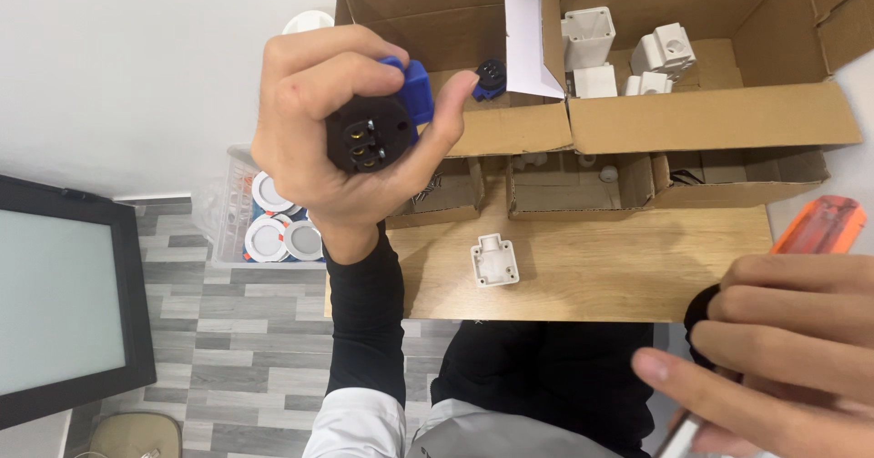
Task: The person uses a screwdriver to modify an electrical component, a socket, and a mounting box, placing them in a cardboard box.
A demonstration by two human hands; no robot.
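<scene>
Fingers (pixel 300 76) gripping black socket (pixel 366 136), cardboard box (pixel 710 117) holding white housings (pixel 663 53)

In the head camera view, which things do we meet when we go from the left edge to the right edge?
Dark-framed screen → clear bin of round white discs → left hand holding a black and blue plug → small white part on the wooden table → white parts in the cardboard box → right hand with an orange-handled screwdriver.

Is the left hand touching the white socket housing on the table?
Apart. The head view shows the left hand raised, gripping a black and blue plug, while the white socket housing lies alone on the wooden table, with bare wood between.
</scene>
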